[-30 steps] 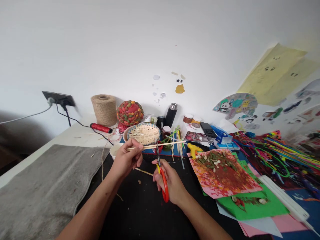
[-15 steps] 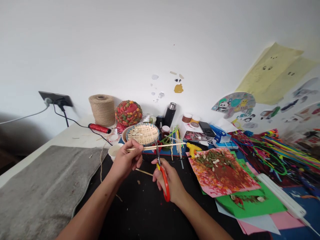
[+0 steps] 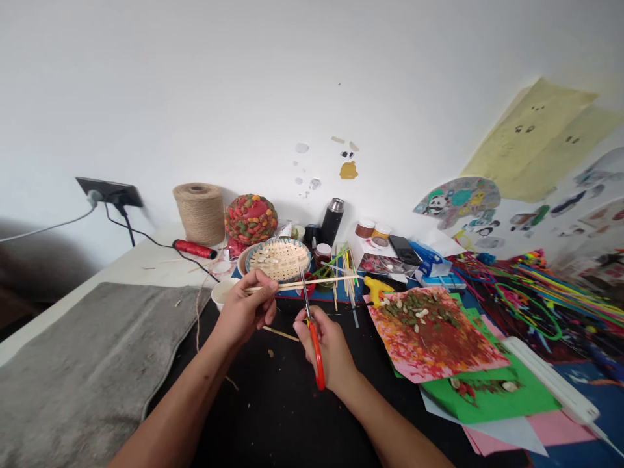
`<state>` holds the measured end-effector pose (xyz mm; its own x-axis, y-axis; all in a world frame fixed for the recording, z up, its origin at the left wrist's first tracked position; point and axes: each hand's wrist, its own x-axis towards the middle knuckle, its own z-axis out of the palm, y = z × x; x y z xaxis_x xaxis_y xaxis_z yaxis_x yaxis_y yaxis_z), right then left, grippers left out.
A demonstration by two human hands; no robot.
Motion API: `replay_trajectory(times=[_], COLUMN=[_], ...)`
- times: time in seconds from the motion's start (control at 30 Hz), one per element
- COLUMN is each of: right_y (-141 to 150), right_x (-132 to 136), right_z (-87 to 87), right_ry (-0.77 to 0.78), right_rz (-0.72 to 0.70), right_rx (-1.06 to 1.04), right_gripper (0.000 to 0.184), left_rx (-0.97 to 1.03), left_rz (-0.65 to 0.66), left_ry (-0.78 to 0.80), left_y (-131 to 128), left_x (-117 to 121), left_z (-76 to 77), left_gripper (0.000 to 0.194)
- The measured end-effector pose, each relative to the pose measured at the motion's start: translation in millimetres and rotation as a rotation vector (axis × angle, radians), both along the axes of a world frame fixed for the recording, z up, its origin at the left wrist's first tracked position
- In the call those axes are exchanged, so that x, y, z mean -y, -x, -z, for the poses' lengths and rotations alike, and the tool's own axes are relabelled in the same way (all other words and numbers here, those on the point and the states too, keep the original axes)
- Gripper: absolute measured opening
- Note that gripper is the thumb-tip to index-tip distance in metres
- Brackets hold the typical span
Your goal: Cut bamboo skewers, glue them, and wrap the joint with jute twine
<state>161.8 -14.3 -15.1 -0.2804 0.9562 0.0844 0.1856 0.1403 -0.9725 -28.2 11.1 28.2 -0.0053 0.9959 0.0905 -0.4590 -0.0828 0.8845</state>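
My left hand [image 3: 249,307] pinches thin wooden sticks [image 3: 324,282] between thumb and fingers, their long ends pointing right. Around the red-orange handles of a pair of scissors [image 3: 316,354] my right hand [image 3: 327,344] is closed. The scissor blades point up and cross the sticks near their middle; whether they grip the wood cannot be made out. A short stick piece [image 3: 281,334] lies on the black mat [image 3: 273,416] below my hands. Behind the sticks stands a woven basket [image 3: 279,261] with a blue-trimmed rim.
A twine spool [image 3: 199,213], a decorated ball [image 3: 251,220] and a black thermos [image 3: 332,222] stand along the wall. On the right are a yellow glue gun [image 3: 376,291], painted paper [image 3: 433,335] and a white power strip [image 3: 550,380]. Grey cloth [image 3: 92,364] covers the left side.
The scissors have turned more upright and their blades have come closer together at the sticks. My right-hand fingers have drawn in around the handles. My left hand has hardly moved.
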Motion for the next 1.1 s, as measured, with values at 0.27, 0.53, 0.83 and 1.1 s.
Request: replay_trajectory(times=[0.27,0.53,0.83,1.1], right_y=[3.4,4.0,-4.8,-9.7], right_x=[-0.6,1.4,0.7,2.5], right_z=[-3.0,-8.0,3.9,10.5], right_ry=[0.0,-0.064,-0.073,-0.083], right_rz=[-0.003,0.022,0.05,0.08], right_rx=[-0.016,-0.003,-0.049,-0.052], right_gripper=[0.029,0.028,0.025,0.033], left_rx=[-0.024,-0.038,-0.124,-0.388], left_rz=[-0.008,-0.026,0.079,0.26], left_ry=[0.0,0.003,0.015,0.037], left_y=[-0.5,1.8,23.6,44.8], left_x=[0.1,-1.1,0.5,5.8], left_z=[-0.2,-0.2,-7.5,-13.9], left_gripper=[0.04,0.04,0.038,0.034])
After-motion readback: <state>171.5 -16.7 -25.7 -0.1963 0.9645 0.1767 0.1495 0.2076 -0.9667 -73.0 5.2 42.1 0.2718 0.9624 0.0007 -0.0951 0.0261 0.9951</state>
